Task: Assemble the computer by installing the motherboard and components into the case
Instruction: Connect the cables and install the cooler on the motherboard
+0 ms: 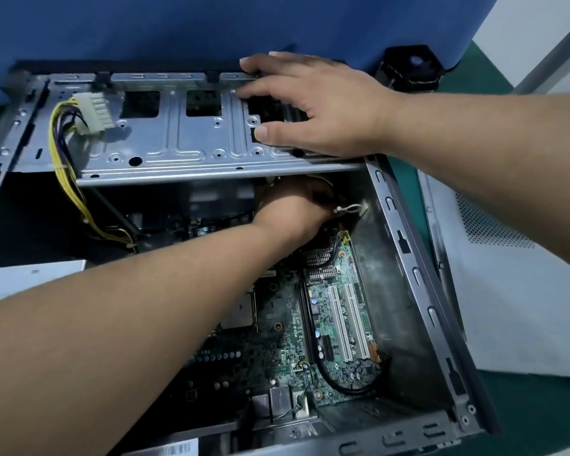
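The open grey metal case (418,268) lies on its side with the green motherboard (336,311) lying flat inside it. A metal drive cage (191,139) spans the case's far end. My right hand (313,103) rests on top of the cage's right part, fingers spread and lightly bent over a black opening. My left hand (293,205) reaches under the cage into the case; its fingers are hidden there, near a bundle of cables and a white cable tie (349,209). A white power connector (96,111) with yellow and black wires lies on the cage's left side.
A grey side panel (514,291) lies to the right of the case on the green table. A blue partition (178,28) stands behind. A black fan unit (412,67) sits at the back right. A flat silver part (30,278) lies at the left.
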A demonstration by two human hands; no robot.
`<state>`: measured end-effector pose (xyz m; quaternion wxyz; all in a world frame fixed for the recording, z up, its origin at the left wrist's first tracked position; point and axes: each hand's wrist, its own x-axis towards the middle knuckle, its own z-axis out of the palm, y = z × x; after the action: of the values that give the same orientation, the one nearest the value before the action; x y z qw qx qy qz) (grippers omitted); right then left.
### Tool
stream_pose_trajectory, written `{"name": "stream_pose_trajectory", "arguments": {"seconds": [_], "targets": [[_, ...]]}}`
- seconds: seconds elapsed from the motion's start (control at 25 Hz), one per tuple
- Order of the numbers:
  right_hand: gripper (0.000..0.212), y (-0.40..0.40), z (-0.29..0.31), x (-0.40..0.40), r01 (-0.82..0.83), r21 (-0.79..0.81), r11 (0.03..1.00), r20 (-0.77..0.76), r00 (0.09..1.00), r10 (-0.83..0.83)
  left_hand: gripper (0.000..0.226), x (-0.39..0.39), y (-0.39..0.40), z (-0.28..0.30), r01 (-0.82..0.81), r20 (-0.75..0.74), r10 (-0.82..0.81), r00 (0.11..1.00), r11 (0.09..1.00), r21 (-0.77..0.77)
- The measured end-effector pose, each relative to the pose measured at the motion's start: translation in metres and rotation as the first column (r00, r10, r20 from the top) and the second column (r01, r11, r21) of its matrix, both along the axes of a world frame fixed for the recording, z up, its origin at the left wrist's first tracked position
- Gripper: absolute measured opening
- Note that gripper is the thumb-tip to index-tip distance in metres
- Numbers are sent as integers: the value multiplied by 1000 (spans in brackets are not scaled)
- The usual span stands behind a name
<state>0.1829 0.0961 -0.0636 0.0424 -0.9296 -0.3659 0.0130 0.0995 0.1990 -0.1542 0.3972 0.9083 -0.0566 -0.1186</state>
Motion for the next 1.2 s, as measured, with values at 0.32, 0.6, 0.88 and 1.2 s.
{"name": "stream_pose_trajectory", "arguments": {"seconds": [0.32,0.6,0.88,1.2], "targets": [[69,0,3,-4,13,5,1000,-26,1000,-13,8,1,-4,-7,-50,9,51,999,999,-7],[67,1,5,-4,12,14,1000,-21,1000,-11,30,4,-5,-8,-22,13,20,1000,995,102],[64,0,5,-6,22,22,1000,-33,999,-21,22,5,-7,-10,-44,-16,45,999,997,62],[66,1,7,-6,30,24,999,-45,999,-29,13,2,-6,-9,-55,-9,56,998,998,32]]}}
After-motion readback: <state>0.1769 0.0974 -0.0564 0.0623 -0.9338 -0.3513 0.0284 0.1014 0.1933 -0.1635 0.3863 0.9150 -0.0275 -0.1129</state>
